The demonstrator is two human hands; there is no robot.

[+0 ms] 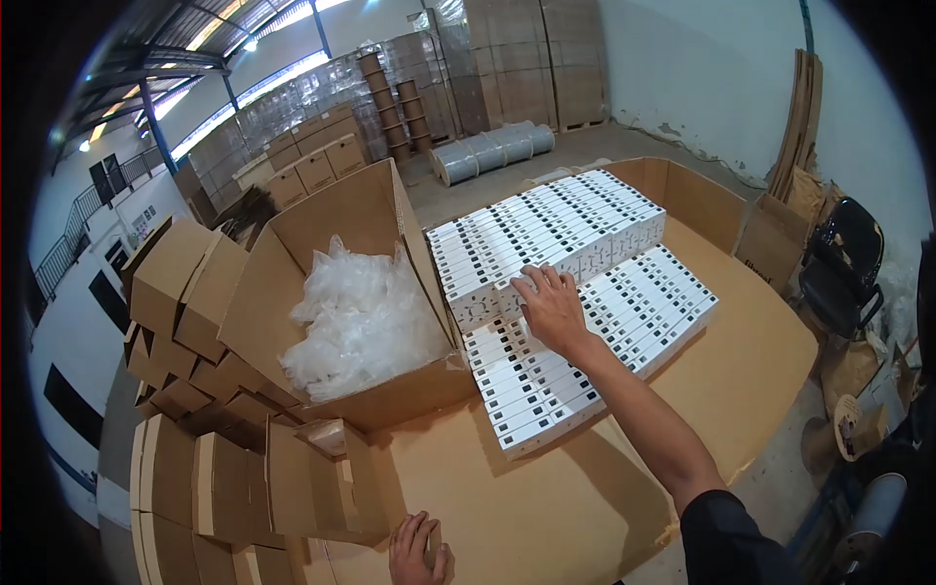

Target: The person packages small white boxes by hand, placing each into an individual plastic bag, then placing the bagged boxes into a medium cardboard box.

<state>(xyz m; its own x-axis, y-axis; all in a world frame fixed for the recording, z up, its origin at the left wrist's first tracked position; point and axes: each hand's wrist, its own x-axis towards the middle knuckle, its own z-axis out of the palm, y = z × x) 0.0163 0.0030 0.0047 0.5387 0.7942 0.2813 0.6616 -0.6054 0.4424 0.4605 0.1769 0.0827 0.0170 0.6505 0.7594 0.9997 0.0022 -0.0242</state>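
Note:
Rows of white slim plastic units [639, 297] with small dark square openings lie packed side by side on the cardboard-covered table. A second layer of the same units [546, 219] is stacked behind them. My right hand [554, 304] reaches over the lower layer, its curled fingers gripping a white unit [509, 297] at the front edge of the upper layer. Low in the view, my left hand [414, 554] is closed with its fingers bent around a brown cardboard edge, partly cut off by the frame. Beside it stands an open carton [317, 483].
A large open cardboard box [414, 400] holding crumpled clear plastic bags [356, 322] stands left of the units. Several small open cartons [161, 478] are piled at the left. A black chair [843, 258] is at the right, and a grey wrapped roll [492, 153] lies behind.

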